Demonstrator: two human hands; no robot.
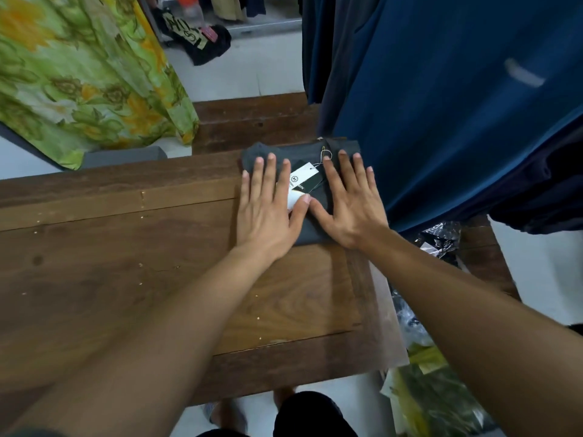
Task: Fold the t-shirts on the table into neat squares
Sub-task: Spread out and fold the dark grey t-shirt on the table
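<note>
A dark grey t-shirt [303, 157], folded into a compact square, lies at the far right of the wooden table [126, 263]. A white and black price tag [301, 179] on a yellow string rests on top of it. My left hand [268, 206] lies flat on the shirt's left half, fingers straight and spread, thumb touching the tag. My right hand [350, 200] presses flat on the right half, fingers straight. The two thumbs nearly meet at the middle of the shirt.
Blue garments [441, 105] hang close on the right, brushing the shirt's far edge. A green and yellow floral cloth [79, 74] hangs at the left. Plastic bags [435, 389] lie on the floor right of the table. A dark garment [205, 42] lies on the far floor.
</note>
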